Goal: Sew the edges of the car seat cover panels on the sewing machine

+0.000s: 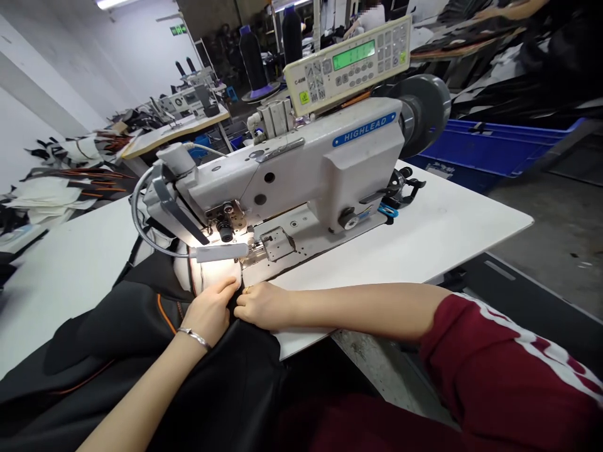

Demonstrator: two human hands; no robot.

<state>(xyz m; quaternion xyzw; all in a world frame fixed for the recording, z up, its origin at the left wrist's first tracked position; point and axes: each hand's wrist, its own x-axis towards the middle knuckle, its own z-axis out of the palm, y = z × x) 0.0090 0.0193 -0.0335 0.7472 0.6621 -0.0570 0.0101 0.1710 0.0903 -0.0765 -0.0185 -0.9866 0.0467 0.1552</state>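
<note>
A grey-white sewing machine [301, 163] stands on a white table. Black fabric [127, 326] with orange piping lies left of and below its needle area, and its white-backed part [219, 273] is lit by a small lamp [221, 252]. My left hand [210, 311], with a bracelet at the wrist, rests on the fabric, fingers pressed together at the white part near the needle. My right hand [264, 306] is closed on the fabric's edge just right of the left hand. The tips of its fingers are partly hidden.
A control panel [351, 66] and thread cones [253, 63] rise behind the machine. The white table [452, 220] extends right, with a blue bin [499, 147] beyond. A person [372, 17] is in the background; another person's arm [513, 9] shows at upper right.
</note>
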